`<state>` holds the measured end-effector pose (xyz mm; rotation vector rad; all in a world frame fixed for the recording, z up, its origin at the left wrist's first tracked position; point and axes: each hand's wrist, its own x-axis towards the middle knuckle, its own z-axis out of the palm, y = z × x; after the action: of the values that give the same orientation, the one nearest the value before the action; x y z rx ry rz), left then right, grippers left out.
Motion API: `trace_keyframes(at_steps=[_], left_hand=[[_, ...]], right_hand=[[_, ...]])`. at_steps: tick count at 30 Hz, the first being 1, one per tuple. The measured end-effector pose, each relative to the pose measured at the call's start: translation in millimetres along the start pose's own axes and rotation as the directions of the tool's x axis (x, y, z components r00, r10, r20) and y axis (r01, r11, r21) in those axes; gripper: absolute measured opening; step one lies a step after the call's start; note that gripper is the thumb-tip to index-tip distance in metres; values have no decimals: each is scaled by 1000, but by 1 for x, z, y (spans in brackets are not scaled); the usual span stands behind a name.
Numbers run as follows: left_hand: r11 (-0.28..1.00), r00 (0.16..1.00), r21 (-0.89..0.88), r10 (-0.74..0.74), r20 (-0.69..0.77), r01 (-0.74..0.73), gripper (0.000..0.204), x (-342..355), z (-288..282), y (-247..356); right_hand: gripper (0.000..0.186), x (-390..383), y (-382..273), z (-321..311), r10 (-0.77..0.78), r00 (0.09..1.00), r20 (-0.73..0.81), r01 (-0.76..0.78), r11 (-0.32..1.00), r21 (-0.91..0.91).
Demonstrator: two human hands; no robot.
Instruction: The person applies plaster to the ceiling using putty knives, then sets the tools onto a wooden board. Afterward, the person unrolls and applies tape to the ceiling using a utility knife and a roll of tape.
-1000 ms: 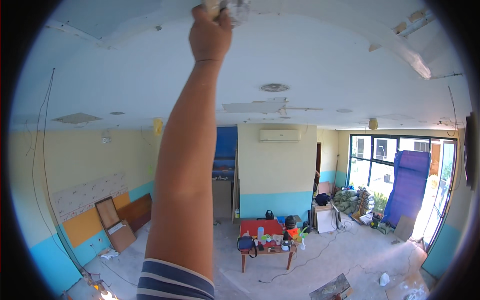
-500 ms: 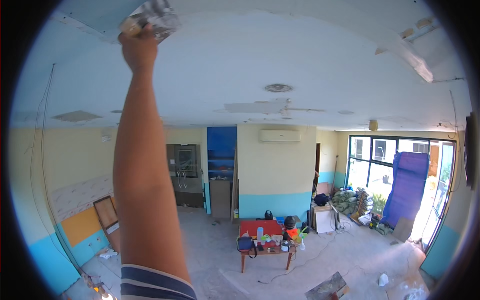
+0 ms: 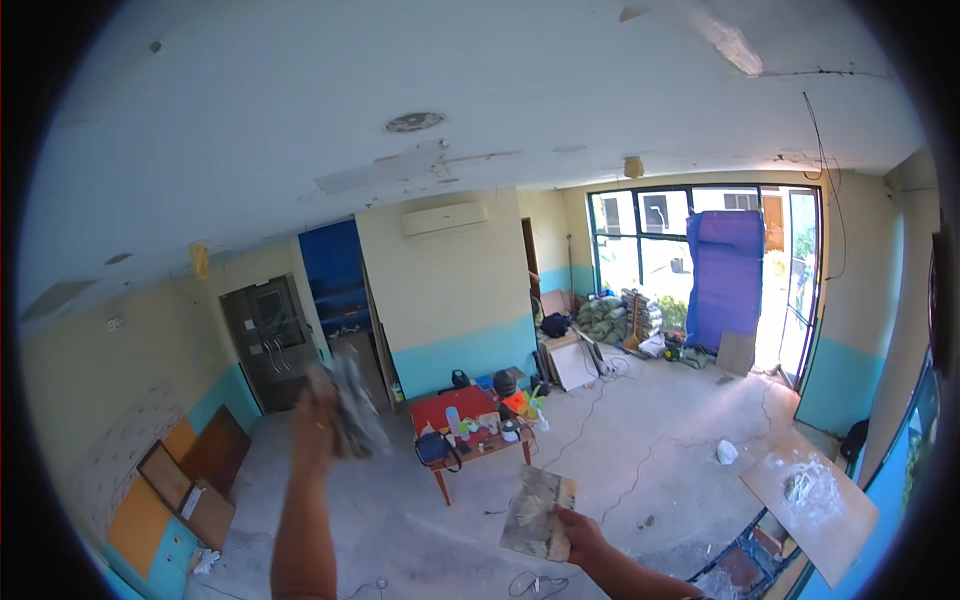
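While left hand (image 3: 318, 412) is gripping blurred flat blade (image 3: 360, 408) left of frame's centre, right hand (image 3: 582, 536) is holding smeared plate (image 3: 530, 515), lower centre; red desk (image 3: 432, 411) is standing between.

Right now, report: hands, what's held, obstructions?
Left grip holding motion-blurred flat blade. Right grip holding smeared plate. Blade, plate apart; no obstruction visible between.

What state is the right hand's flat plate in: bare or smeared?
Smeared: the plate held in the right hand shows pale patches on its grey face. Whether they are wet or dry, I cannot tell.
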<state>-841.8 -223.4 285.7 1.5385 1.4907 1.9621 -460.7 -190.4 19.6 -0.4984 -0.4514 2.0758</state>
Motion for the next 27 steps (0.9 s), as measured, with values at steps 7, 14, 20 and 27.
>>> trace_keyframes(at_steps=[7,14,20,27], left_hand=[[683,650,-176,-537,537,709,45,-149,73,-128],[710,587,134,-661,468,691,44,-155,50,-125],[723,583,338,-688,431,603,44,-156,25,-133],[708,565,401,-706,428,581,45,-165,-9,-154]], right_hand=[[43,-6,37,81,263,965,1,-261,958,-119],[46,-10,48,86,196,979,-46,-201,969,-146],[46,-14,59,89,228,971,-67,-236,959,-158],[42,-5,76,79,212,970,-121,-225,969,-103]])
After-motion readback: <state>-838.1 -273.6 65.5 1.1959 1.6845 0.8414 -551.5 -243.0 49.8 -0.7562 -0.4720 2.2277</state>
